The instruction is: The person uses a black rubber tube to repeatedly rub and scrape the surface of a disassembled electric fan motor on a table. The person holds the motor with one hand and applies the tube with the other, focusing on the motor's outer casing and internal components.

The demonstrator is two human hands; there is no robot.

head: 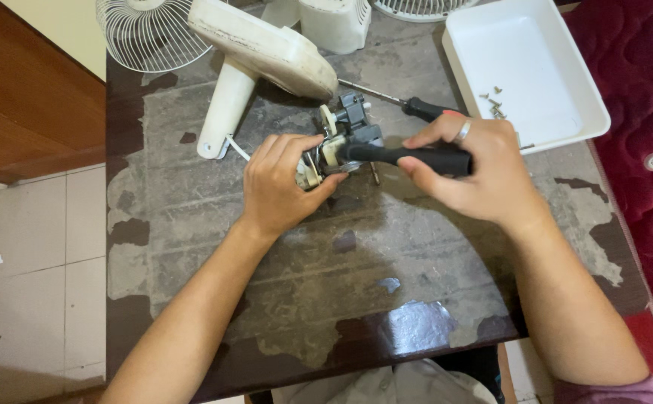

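Left hand (278, 183) curled shut around a small fan motor (341, 138), grey and cream with bare metal parts, held just above the middle of the worn table (191, 247). Right hand (476, 168) clamped on a black-handled screwdriver (409, 155), tip pressed into the motor. Farther off, a second screwdriver (416, 107) lying flat, a cream fan housing (255, 45), a wire fan guard (147, 34). Far right, a white tray (521, 67) holding loose screws (495, 105).

Count on the worn table (191, 224)
Two screwdrivers (409, 155), one fan motor (345, 138), one white tray (525, 67), two fan grilles (147, 34), several loose screws (495, 105).
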